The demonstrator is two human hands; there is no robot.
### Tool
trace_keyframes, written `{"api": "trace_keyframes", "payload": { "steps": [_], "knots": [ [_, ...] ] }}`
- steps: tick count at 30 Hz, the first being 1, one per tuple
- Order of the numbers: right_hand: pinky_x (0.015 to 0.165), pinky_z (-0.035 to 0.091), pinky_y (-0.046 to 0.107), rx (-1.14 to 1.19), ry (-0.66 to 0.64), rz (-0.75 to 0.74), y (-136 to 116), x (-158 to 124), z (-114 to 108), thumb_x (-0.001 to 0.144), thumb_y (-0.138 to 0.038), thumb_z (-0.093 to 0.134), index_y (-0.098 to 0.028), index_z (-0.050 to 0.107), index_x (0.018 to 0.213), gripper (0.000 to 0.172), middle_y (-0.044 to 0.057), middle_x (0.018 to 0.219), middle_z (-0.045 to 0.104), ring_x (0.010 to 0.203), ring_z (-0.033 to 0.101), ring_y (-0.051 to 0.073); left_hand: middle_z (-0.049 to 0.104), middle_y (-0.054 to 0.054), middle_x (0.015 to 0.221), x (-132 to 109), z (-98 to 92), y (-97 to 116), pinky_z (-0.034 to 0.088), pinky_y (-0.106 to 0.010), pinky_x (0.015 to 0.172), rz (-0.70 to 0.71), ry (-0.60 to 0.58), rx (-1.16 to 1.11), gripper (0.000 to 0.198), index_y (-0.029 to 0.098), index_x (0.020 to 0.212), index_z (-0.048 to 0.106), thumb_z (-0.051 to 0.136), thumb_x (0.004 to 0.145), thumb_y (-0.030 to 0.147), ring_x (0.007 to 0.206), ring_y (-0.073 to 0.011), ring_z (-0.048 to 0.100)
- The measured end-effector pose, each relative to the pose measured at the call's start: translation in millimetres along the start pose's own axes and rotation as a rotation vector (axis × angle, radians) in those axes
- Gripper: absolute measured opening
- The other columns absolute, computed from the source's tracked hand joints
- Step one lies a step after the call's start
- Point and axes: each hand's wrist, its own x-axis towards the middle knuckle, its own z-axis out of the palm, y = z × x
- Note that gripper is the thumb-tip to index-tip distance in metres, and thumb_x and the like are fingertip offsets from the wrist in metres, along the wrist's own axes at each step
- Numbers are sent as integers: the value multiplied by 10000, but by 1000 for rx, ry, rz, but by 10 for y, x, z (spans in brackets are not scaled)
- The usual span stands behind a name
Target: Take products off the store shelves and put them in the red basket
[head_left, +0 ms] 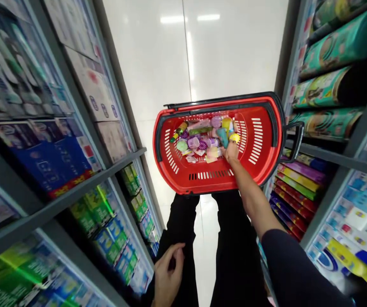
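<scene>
**R hand in the basket at teal item, L hand well apart**

The teal item (222, 137) lies in the red basket (199, 187), toward the R end of the pile, right at the fingers of your R hand (231, 152). A yellow item (235, 137) sits just beside it, also at your fingertips. Your R fingers are bent, but can't tell if they're clamped on either one or only touching.

Your L hand (169, 273) is well apart from the teal item, outside the basket, over your L leg. Fingers half-curled, w/ a gap showing btwn thumb & fingers.

L of the teal item, same pile: green round item (182, 145), purple cup (194, 142), purple swirl item (203, 145), plus other small bits, mostly too blurry to ID.

Black handle (218, 100) runs along the basket's far rim; black loop (299, 143) sticks out on the R. Your black trousers (234, 238) show on the near side.

Pale floor tiles (234, 51) beyond. Shelves both sides: blue boxes (52, 157) & green packs (90, 211) on L, teal packs (333, 55) on R.
</scene>
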Motion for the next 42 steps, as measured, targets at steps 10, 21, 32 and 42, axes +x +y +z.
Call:
{"api": "trace_keyframes", "payload": {
  "steps": [10, 21, 32, 42],
  "knots": [
    [812, 487, 314, -53, -125, -311, -141, -1838, -1326, 979, -441, 696, -156, 736, 1205, 366, 124, 1021, 777, 965, 720, 270, 750, -154, 1271, 846, 27, 1270, 545, -423, 1054, 509, -124, 70, 380, 174, 1256, 716, 533, 1032, 422, 1166, -267, 700],
    [1107, 492, 455, 151, 35, -715, -250, -4999, -3724, 816, -443, 884, -264, 777, 1213, 448, 116, 1235, 775, 1266, 674, 363, 791, -81, 1036, -463, -1034, 2941, 556, -347, 859, 731, -780, 252, 558, 154, 1219, 776, 776, 849, 570, 913, -262, 706],
    [1022, 576, 420, 1271, 294, -597, -30, -7596, -3838, 901, -567, 764, -228, 706, 1268, 503, 113, 1285, 755, 1139, 723, 251, 799, -150, 1154, -2950, -1562, 3280, 608, -393, 926, 726, -499, -329, 795, 116, 1321, 722, 536, 927, 781, 1032, -294, 747],
    [833, 577, 341, 1533, 677, -636, 938, -8673, -3268, 767, -565, 891, -199, 763, 1056, 483, 44, 965, 776, 862, 702, 191, 766, -122, 1325, -4194, -1316, 3089, 513, -462, 1169, 982, -937, -10, 563, 203, 1309, 774, 706, 919, 605, 1206, -300, 723]
  ]
}}
